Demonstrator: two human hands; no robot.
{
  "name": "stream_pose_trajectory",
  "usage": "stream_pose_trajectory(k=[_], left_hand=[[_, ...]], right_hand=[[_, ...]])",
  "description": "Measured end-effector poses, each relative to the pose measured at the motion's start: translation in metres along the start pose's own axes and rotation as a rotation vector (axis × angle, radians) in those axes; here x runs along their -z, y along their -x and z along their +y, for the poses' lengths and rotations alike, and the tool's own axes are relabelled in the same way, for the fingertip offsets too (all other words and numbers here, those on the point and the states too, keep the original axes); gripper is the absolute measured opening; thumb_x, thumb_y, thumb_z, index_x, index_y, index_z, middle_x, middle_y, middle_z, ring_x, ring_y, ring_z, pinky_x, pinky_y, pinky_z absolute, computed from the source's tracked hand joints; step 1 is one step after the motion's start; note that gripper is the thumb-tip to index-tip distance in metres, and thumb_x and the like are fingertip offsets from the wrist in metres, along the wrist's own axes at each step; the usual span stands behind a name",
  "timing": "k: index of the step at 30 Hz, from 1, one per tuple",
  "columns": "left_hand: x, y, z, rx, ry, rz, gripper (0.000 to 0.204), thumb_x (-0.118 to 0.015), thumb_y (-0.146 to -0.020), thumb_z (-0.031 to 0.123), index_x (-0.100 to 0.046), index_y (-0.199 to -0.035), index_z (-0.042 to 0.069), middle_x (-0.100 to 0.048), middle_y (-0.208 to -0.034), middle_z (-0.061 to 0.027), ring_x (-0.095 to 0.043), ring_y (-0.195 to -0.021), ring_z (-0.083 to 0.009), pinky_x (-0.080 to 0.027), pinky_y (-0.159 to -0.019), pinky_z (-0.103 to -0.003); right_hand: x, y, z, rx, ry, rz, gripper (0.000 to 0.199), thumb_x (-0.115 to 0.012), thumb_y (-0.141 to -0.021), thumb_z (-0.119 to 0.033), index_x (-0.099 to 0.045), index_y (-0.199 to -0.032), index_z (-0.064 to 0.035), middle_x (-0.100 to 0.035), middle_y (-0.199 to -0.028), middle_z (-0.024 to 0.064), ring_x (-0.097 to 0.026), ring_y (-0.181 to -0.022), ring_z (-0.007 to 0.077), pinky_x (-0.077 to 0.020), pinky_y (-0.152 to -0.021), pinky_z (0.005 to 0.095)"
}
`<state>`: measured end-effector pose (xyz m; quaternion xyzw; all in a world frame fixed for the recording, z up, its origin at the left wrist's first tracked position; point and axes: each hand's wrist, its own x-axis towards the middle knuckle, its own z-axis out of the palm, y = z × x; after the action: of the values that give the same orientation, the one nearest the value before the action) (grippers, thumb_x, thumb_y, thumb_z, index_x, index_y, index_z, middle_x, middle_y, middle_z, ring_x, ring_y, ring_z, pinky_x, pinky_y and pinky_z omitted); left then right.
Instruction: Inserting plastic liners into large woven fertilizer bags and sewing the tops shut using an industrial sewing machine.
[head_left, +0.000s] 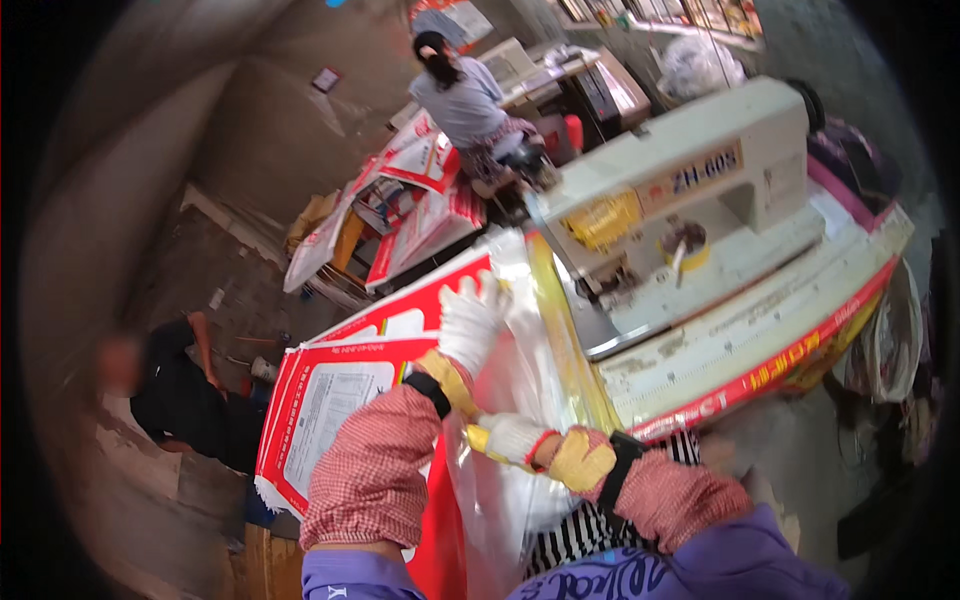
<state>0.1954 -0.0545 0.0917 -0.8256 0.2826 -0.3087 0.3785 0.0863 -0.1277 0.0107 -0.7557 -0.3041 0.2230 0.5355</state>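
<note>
Your left hand (470,322) presses flat on the sack (340,390); your right hand (515,437) pinches its liner (520,330) beside the sewing machine (680,190) on its table (740,340); concrete floor (260,130) lies beyond.

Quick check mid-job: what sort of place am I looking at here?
Probably a small sack-sewing workshop. An industrial sewing machine sits on the bench, red and white printed sacks lie stacked, and another person works at a second station.

A single head-worn fisheye view looks steeply down from close above the person's forearms, tilted so the sewing machine (690,190) slants across the upper right; farther off, another worker (460,95) sits with their back turned.
</note>
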Motion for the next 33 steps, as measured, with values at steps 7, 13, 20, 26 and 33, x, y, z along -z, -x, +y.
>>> stream_pose_trajectory(k=[7,13,20,26,33], left_hand=[[0.007,-0.046,-0.06,0.112,0.163,-0.354,0.013,-0.057,-0.07,0.018,-0.064,-0.068,0.008,-0.063,-0.066,-0.0119,-0.065,-0.063,-0.0273,-0.051,-0.054,-0.041],[0.096,-0.121,-0.125,0.032,-0.169,-0.311,0.016,-0.056,-0.072,0.019,-0.07,-0.076,0.012,-0.066,-0.078,-0.0092,-0.065,-0.075,-0.028,-0.051,-0.061,-0.038],[0.088,-0.098,-0.137,0.171,-0.215,-0.475,0.022,-0.05,-0.081,0.021,-0.064,-0.093,0.01,-0.066,-0.085,-0.0083,-0.064,-0.082,-0.027,-0.052,-0.068,-0.037],[0.088,-0.1,-0.115,0.108,-0.208,-0.493,0.02,-0.047,-0.084,0.019,-0.063,-0.092,0.009,-0.066,-0.087,-0.0095,-0.064,-0.081,-0.0272,-0.052,-0.067,-0.037],[0.1,-0.115,-0.095,0.098,-0.242,-0.588,0.023,-0.052,-0.08,0.023,-0.067,-0.095,0.017,-0.065,-0.098,-0.0033,-0.064,-0.088,-0.0222,-0.052,-0.068,-0.036]], right_hand=[[-0.04,0.015,-0.013,0.356,0.324,-0.104,0.036,-0.043,-0.087,-0.029,-0.05,-0.119,-0.0136,-0.059,-0.104,0.0178,-0.062,-0.073,0.0319,-0.0491,-0.068,0.0446],[-0.009,0.104,0.036,0.16,0.388,-0.145,0.035,-0.044,-0.084,-0.032,-0.055,-0.11,-0.0105,-0.062,-0.099,0.0161,-0.062,-0.076,0.0325,-0.0489,-0.069,0.0442],[0.029,0.154,0.015,-0.176,0.483,-0.121,0.037,-0.045,-0.081,-0.036,-0.06,-0.098,-0.0069,-0.064,-0.094,0.0141,-0.062,-0.081,0.0331,-0.0487,-0.071,0.0437],[0.08,0.184,0.026,-0.239,0.435,0.287,0.04,-0.062,-0.074,-0.039,-0.062,-0.099,-0.0077,-0.065,-0.078,0.0124,-0.062,-0.072,0.0325,-0.0493,-0.064,0.0423],[0.077,0.127,0.023,-0.069,-0.138,0.557,0.049,-0.064,-0.074,-0.027,-0.049,-0.118,-0.0082,-0.063,-0.084,0.01,-0.061,-0.078,0.0297,-0.0476,-0.071,0.0391]])
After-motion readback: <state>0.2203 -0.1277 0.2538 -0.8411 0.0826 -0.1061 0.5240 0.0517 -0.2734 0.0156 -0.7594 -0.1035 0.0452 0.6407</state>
